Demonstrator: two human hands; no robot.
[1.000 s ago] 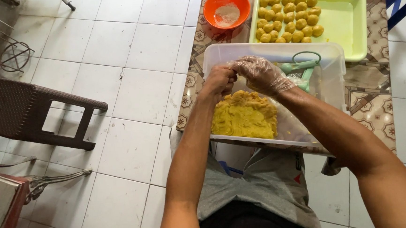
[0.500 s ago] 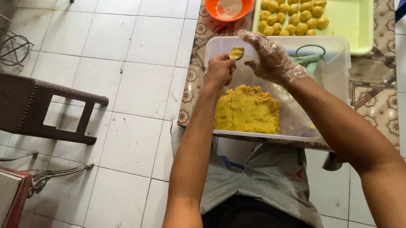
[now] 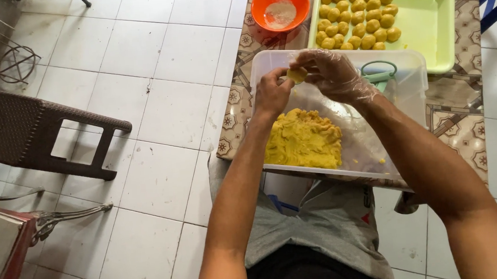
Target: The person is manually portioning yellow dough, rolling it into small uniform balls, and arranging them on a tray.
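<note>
Two hands meet over a clear plastic tub (image 3: 411, 66) on a patterned table (image 3: 461, 132), shaping a small lump of yellow dough (image 3: 297, 74). The left hand (image 3: 271, 92), bare, and the right hand (image 3: 331, 74), in a thin transparent glove, both have their fingers curled in and pinching the lump between them, above the tub's far end. A large mound of yellow dough (image 3: 303, 139) lies in the near end of the tub, so by the look of it much is left to shape. Beyond, a pale green tray (image 3: 425, 25) holds about two dozen finished balls (image 3: 359, 18) packed in its left half, the right half bare. An orange bowl (image 3: 260, 4) with whitish powder sits beside it.
</note>
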